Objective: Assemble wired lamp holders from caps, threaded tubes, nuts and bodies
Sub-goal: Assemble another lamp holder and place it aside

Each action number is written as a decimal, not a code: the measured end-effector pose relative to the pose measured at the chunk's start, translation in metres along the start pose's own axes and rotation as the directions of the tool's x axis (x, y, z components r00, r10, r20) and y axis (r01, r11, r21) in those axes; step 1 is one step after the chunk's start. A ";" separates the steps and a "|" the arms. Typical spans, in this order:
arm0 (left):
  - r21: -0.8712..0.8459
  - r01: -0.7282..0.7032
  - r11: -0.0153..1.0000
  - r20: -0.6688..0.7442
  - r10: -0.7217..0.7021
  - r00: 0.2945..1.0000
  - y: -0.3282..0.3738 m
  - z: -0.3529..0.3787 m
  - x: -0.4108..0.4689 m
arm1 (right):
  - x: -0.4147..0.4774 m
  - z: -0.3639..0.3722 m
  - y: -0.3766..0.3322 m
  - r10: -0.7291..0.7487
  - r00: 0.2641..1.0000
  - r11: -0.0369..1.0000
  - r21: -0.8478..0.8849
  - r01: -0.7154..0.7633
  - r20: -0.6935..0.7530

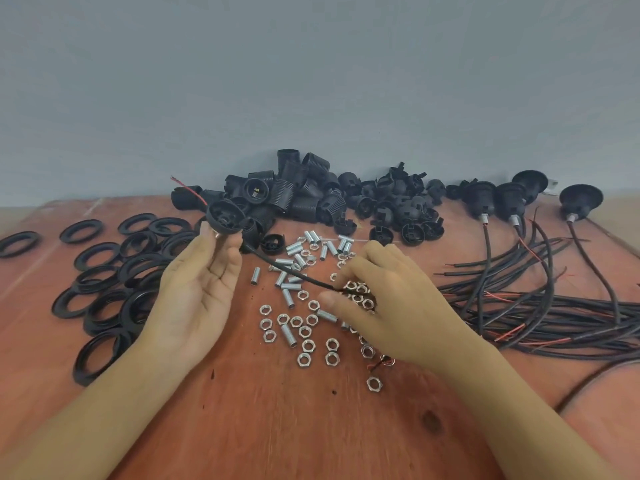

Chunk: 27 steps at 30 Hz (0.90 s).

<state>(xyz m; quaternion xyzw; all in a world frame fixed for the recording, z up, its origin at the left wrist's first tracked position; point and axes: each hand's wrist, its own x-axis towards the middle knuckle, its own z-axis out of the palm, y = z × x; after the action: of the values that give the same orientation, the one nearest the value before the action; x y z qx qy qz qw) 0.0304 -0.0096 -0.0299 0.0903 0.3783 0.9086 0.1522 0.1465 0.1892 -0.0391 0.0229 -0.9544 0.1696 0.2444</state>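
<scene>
At mid-worktop, above loose nuts, our right hand pinches the wire, probably to draw it through. Our left hand grips the cap raised, before the bodies heaped along the far edge.

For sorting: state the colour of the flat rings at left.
The rings are glossy black; head view.

A reddish-brown wooden table with a dark knot meets a plain grey wall.

Two hands, four wired lamp holders, dozens of nuts.
</scene>
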 end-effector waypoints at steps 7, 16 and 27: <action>-0.147 0.052 0.988 -0.052 -0.060 0.997 0.005 -0.001 0.004 | 0.000 0.004 0.003 0.008 0.995 0.999 0.034 -0.012 0.099; 0.059 0.089 0.994 0.019 -0.090 0.996 0.003 -0.001 -0.001 | 0.009 0.001 -0.003 0.334 0.929 0.869 0.434 -0.238 -0.161; 0.252 0.123 0.960 0.163 -0.167 0.972 -0.006 0.000 -0.009 | 0.014 -0.017 -0.007 0.384 0.850 -0.252 0.926 -0.281 0.362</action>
<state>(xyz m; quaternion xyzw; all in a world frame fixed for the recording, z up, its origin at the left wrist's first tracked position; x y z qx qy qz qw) 0.0406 -0.0087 -0.0345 0.1630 0.4752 0.8304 0.2407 0.1426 0.1886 -0.0159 -0.0698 -0.4547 0.8799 0.1191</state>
